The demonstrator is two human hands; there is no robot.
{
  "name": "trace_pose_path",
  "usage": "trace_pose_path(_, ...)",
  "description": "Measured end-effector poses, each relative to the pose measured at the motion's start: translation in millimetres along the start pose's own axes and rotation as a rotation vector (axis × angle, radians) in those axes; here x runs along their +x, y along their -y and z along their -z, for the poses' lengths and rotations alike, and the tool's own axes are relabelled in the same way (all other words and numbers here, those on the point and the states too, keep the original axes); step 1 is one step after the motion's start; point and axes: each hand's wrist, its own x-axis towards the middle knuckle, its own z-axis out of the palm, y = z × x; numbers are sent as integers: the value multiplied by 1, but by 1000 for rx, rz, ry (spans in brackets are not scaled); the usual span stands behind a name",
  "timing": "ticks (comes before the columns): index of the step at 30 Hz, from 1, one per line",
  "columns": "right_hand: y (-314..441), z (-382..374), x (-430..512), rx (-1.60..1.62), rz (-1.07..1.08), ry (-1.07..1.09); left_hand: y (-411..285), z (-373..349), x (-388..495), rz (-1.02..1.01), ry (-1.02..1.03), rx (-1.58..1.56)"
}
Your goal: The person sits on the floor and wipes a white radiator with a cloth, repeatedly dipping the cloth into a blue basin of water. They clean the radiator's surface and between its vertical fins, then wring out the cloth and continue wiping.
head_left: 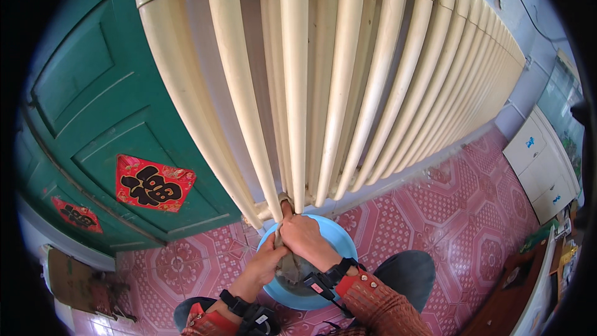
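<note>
A grey-brown cloth [288,266] hangs from my hands over a light-blue plastic basin [346,242] on the floor. My left hand [263,261] grips the cloth, thumb uppermost, at the basin's near left. Further up, my right hand [303,235] presses part of the cloth into the gap between two columns at the foot of a cream-painted column radiator [293,102]. Its fingertips are partly hidden by the radiator. Dark water seems to lie in the basin, mostly covered by the cloth and my wrists.
Left of the radiator stands a green panelled door [135,102] with a red paper decoration [156,182] bearing writing. Pink patterned tiles [401,224] cover the floor. A white cabinet [541,163] stands at the far right. My knee [406,275] is beside the basin.
</note>
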Motion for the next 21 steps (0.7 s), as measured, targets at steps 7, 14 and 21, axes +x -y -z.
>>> trace_pose_path(7, -15, 4, -43, 55, 8, 47, 16, -9, -7, 62, 77, 92)
trace_pose_path(14, -33, 10, -56, 97, -46, -202, 18, -22, -2, 30, 124, 152)
trace_pose_path(21, -32, 5, -21, -45, -140, -85, 3, -32, 8, 54, 64, -23)
